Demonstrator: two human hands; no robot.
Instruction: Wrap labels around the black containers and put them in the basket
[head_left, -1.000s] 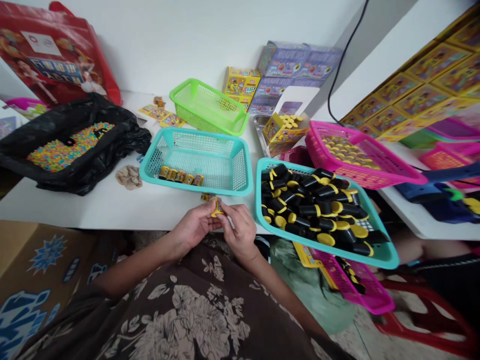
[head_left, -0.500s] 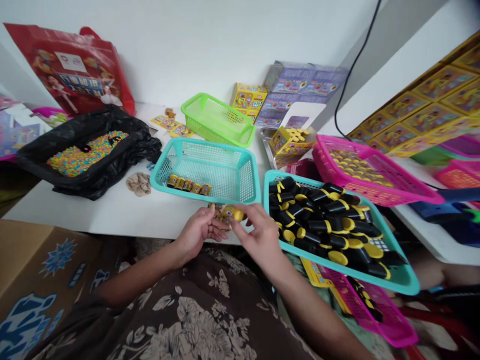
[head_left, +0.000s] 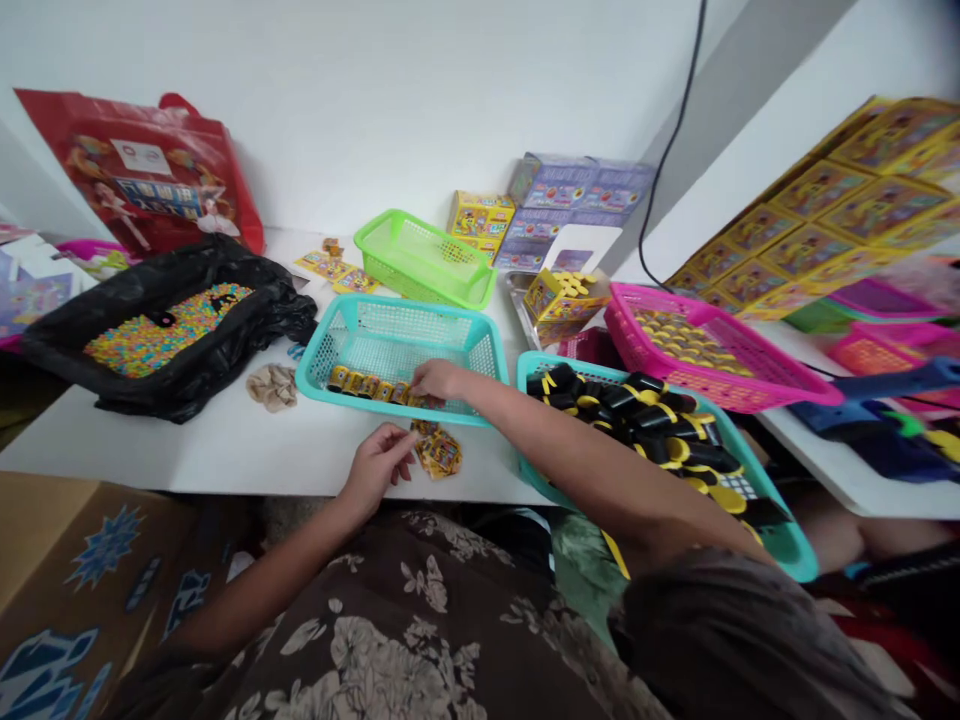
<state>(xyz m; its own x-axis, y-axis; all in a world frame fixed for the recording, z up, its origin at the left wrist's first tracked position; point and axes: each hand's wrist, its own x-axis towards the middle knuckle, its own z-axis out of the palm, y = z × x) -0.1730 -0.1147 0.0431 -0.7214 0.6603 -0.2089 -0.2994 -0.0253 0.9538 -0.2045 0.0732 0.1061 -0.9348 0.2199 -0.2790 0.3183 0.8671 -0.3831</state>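
Observation:
My right hand (head_left: 441,382) reaches into the turquoise basket (head_left: 401,307), its fingers closed round a small labelled canister mostly hidden beneath them. This is the right end of a row of several small canisters (head_left: 366,386) with yellow and dark printed wraps, lying along the basket's near side. At the table's front edge, my left hand (head_left: 380,463) has thumb and forefinger pinched together at the left edge of a small pile of printed yellow stickers (head_left: 439,455).
Black canisters with yellow caps (head_left: 645,420) fill a second turquoise basket on the right. Behind it stands a pink basket (head_left: 705,375) of wrapped canisters. A black-lined tub of colourful beads (head_left: 161,330) sits left, near a crumpled cloth (head_left: 271,387). A green basket (head_left: 420,265) stands behind.
My right hand has carried the yellow-wrapped canister from above the table edge into the turquoise basket. My left hand has moved slightly down and left, beside the stickers.

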